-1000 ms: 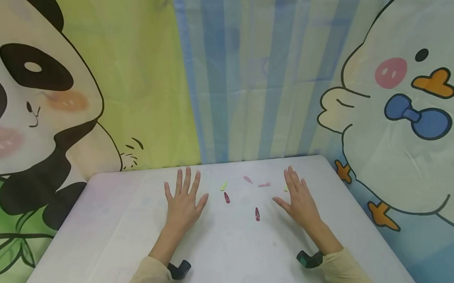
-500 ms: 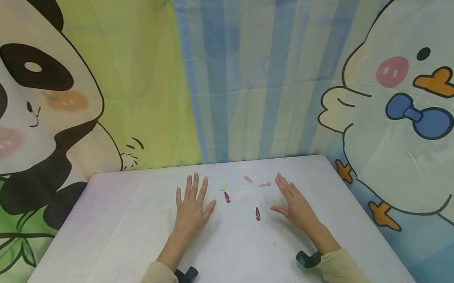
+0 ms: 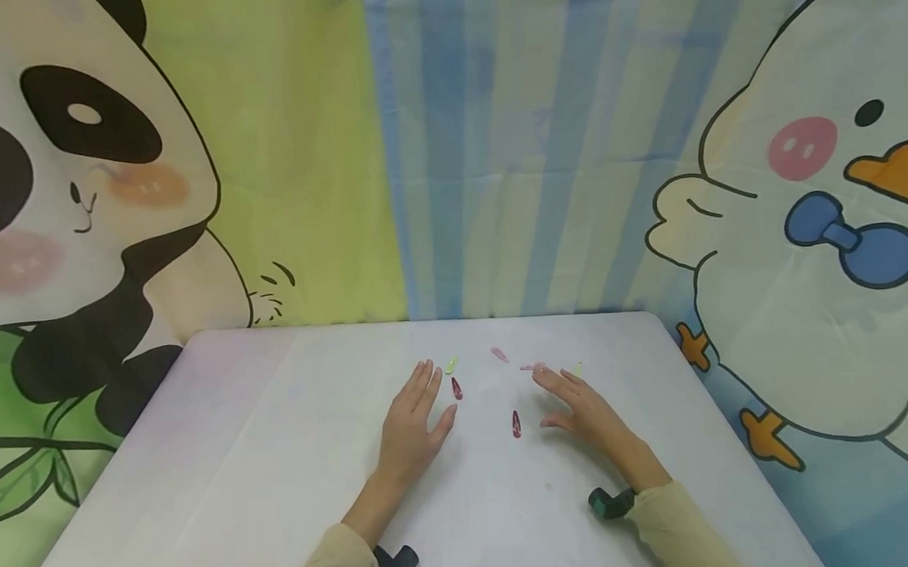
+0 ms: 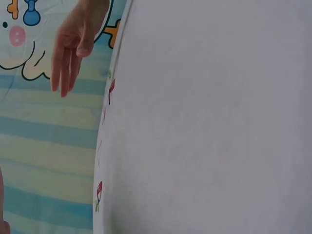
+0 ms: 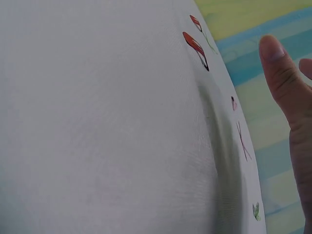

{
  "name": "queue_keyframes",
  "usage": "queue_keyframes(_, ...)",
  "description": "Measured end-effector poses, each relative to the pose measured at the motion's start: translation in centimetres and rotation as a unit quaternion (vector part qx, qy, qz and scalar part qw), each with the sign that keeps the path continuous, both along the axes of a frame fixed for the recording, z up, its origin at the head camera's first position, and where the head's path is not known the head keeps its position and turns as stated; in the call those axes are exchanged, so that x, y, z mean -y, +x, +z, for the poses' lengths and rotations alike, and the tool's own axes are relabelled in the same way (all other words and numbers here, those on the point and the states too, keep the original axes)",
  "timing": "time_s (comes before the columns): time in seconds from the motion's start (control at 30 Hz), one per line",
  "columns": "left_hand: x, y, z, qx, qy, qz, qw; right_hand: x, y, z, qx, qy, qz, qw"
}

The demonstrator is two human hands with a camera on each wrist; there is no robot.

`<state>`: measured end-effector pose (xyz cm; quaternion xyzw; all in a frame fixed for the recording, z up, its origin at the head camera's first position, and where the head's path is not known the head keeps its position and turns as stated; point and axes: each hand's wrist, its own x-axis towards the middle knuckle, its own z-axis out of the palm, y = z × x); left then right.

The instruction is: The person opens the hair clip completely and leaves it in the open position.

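Small hair clips lie spread over the white table (image 3: pixel 242 458). My left hand (image 3: pixel 410 431) hovers with fingers extended, nearest to a dark red hair clip (image 3: pixel 457 388) and a green hair clip (image 3: pixel 452 365). My right hand (image 3: pixel 590 416) is above the table, fingers slightly bent and holding nothing. Its fingertips partly cover a pink hair clip (image 3: pixel 528 367). Close by lie a second green hair clip (image 3: pixel 579 368) and a second dark red hair clip (image 3: pixel 516 424). Another pink hair clip (image 3: pixel 499 354) lies farther back. In the right wrist view, my thumb (image 5: pixel 282 78) stands apart from the clips.
Behind the table hangs a curtain (image 3: pixel 479 149) with a printed panda (image 3: pixel 176 285) on the left and a white bird (image 3: pixel 786 330) on the right. Dark wrist cameras, the left one (image 3: pixel 398 564) and the right one (image 3: pixel 610 504), sit below the cuffs.
My left hand has moved right toward the red and green clips, its fingers drawing together. My right hand has shifted left toward the pink clip, fingers bending a little. The clips lie as before.
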<state>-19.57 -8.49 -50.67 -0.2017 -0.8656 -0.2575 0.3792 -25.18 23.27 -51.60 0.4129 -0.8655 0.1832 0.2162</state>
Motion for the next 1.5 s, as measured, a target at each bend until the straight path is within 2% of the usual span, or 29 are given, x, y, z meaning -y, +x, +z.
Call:
queue_keyframes(0.2,-2.1,0.3,-0.6,-0.014,0.055,-0.018,0.9982,0.3,-1.7,-0.3,-0.004,-0.009,0.086,0.9963)
queue_keyframes(0.37,-3.8,0.9,-1.2,-0.011,0.088,-0.024,0.9958,0.9,-2.9,-0.4,0.013,0.012,0.116,0.993)
queue_keyframes(0.57,-6.2,1.3,-2.0,0.023,0.108,0.0,0.9939,1.5,-3.9,-0.3,0.015,0.029,0.128,0.9912)
queue_keyframes(0.83,-8.8,1.4,-2.6,0.061,0.152,0.009,0.9864,2.4,-4.6,-0.3,0.021,0.012,0.206,0.9783)
queue_keyframes(1.1,-10.8,1.6,-3.1,0.125,0.152,0.06,0.9786,2.3,-5.0,-0.7,0.017,0.017,0.206,0.9783)
queue_keyframes(1.5,-11.8,1.1,-4.4,0.191,0.128,0.092,0.9689,2.4,-5.3,-1.4,0.048,0.015,0.217,0.9749)
